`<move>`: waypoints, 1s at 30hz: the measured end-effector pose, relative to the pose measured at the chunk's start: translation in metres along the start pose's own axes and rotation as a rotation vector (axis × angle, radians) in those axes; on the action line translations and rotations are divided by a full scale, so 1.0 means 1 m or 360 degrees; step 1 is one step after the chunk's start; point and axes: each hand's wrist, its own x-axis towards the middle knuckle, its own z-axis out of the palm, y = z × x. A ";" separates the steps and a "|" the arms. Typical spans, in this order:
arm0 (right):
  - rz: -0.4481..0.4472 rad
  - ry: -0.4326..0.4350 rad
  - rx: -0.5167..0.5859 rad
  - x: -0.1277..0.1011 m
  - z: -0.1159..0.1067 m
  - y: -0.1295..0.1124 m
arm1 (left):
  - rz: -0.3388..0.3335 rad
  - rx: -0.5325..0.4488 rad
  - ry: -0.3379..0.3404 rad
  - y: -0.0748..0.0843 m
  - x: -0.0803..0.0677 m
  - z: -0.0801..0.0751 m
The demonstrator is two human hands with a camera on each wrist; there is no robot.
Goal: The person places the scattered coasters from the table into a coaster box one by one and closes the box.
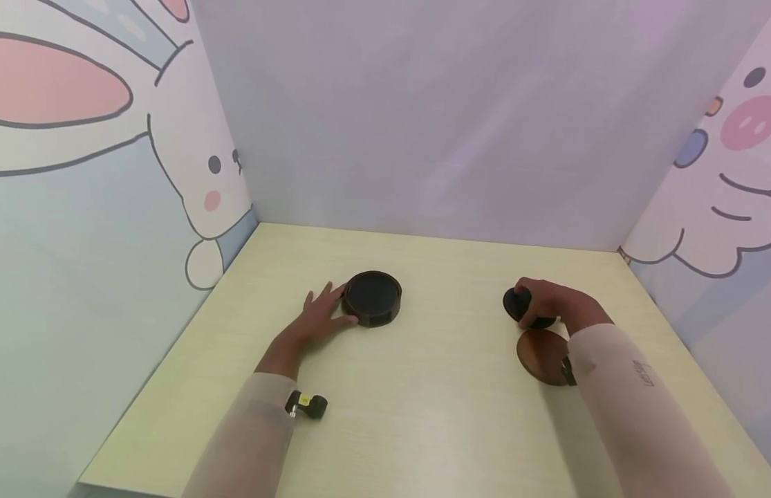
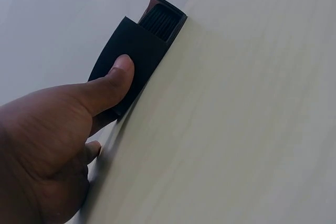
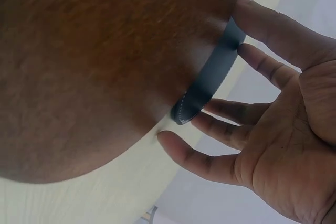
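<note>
Head view shows a pale wooden table (image 1: pixel 422 415) walled in by panels with cartoon animals. A round black holder (image 1: pixel 373 298) stands left of the middle of the table, and the person's left hand (image 1: pixel 319 317) lies flat beside it on its left, fingers spread and straight, the thumb touching its near wall. From the left wrist view the thumb (image 2: pixel 118 77) presses against the holder's dark wall (image 2: pixel 134 51), where a slot shows ribbed edges of discs stacked inside; the hand is relaxed and grasps nothing.

On the right side of the table the right hand (image 1: pixel 547 301) grasps a black disc (image 1: pixel 517 303) tilted up on edge, fingers curled over its rim. Just near of it a brown round coaster (image 1: pixel 543 355) lies flat on the table, partly under the right wrist. In the right wrist view that brown coaster (image 3: pixel 105 66) fills most of the picture, the black disc's thin edge (image 3: pixel 210 82) shows behind it, and the fingertips (image 3: pixel 257 19) touch that edge.

A small black camera (image 1: pixel 307 404) sits strapped at the left sleeve.
</note>
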 end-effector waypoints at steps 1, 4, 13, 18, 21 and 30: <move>-0.0014 0.0015 -0.0016 0.000 0.000 0.001 | 0.0003 -0.0001 0.0000 0.000 0.000 0.000; -0.0053 0.0052 -0.0040 0.002 0.002 0.003 | -0.0004 0.0006 -0.0005 0.001 0.001 -0.001; -0.0119 0.0138 -0.0172 0.002 0.003 0.006 | -0.0037 0.0045 -0.0014 0.000 0.002 -0.001; -0.0137 0.0183 -0.0275 0.005 0.004 0.012 | -0.0034 0.0061 -0.0015 -0.001 0.003 0.001; -0.0145 0.0203 -0.0277 0.007 0.004 0.016 | -0.0052 0.0061 -0.0024 -0.001 0.003 0.002; -0.0137 0.0292 -0.0279 0.007 0.005 0.023 | -0.0092 0.0004 -0.0026 0.002 0.001 0.003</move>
